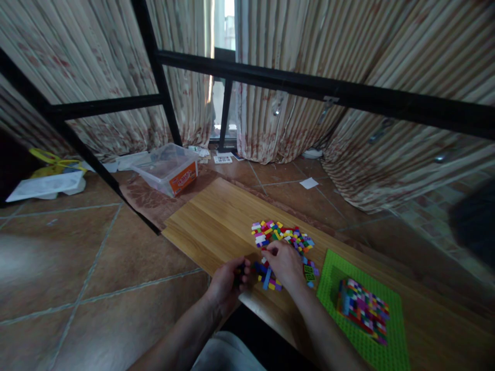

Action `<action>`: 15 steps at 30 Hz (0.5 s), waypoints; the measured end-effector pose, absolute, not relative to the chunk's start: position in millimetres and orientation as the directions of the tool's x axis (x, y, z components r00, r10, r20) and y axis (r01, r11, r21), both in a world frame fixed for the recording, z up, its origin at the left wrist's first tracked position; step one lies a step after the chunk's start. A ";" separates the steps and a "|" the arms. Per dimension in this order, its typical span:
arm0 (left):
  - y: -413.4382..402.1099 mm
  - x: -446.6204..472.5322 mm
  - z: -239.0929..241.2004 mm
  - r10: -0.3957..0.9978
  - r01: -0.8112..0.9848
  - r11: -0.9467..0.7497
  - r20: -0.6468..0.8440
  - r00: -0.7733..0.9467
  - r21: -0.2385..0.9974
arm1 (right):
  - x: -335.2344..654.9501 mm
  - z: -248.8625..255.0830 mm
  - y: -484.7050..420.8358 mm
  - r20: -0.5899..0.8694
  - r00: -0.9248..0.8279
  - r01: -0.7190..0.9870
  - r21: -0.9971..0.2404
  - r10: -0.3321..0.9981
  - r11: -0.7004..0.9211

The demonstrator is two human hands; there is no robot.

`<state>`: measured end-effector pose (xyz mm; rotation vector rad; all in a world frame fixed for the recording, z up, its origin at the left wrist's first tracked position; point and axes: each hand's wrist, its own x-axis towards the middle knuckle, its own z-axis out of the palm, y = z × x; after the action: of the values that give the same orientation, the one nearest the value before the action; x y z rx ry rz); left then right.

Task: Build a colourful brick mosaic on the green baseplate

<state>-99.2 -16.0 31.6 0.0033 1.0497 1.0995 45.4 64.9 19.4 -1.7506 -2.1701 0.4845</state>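
Standing well apart from loose bricks (297,238): transparent box (159,179)

We see a black frame (247,72), curtains (294,31) behind it, window (229,28) between curtains, white paper (309,183) on tiled floor (58,257).

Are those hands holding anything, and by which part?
The left hand holds something dark within curled fingers; which part is gripped is hidden. Whether the right hand, at the loose bricks, pinches anything cannot be told.
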 end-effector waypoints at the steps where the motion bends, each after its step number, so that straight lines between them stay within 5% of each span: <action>1: -15.7 -98.9 31.9 0.720 -0.718 0.504 -0.692 0.043 0.480 | 47.9 17.8 66.8 0.020 -0.197 0.854 -0.487 0.980 0.182; 6: -12.8 -95.0 35.1 0.719 -0.721 0.516 -0.692 0.071 0.463 | 52.6 28.4 62.0 0.028 -0.157 0.708 -0.694 0.987 0.132; 10: -7.4 -90.4 39.0 0.715 -0.758 0.509 -0.691 0.107 0.409 | 47.0 48.6 49.0 0.032 -0.318 0.550 -0.808 0.948 0.212; 15: -5.0 -90.8 39.3 0.731 -0.805 0.491 -0.660 0.173 0.333 | 51.4 47.0 51.4 0.107 -0.293 0.732 -0.614 0.950 0.295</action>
<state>-90.8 -5.0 39.3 -0.1005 0.8728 1.0915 51.4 51.4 47.0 -1.4992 -2.1130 0.6383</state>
